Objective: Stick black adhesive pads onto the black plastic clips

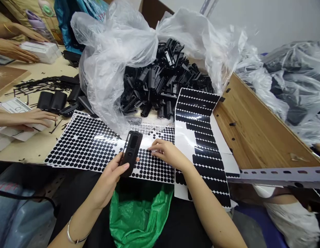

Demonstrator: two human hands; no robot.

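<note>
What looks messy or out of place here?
A few small black bits lie scattered on the wooden board at the right. They look stray because the dotted sheet is laid out in neat rows.

A pale table (pixel 33 152) carries a dot sheet (pixel 84 144) along its near edge, with a strip sheet (pixel 206 137) overlapping it on the right. Beyond lies a heap of black parts (pixel 152 81) with a plastic bag (pixel 108 62) around it. Left of this bag are black cases (pixel 58 101) and loose sticks (pixel 43 84); at far left, white boxes (pixel 52 55) and a brown board (pixel 7 77).
</note>
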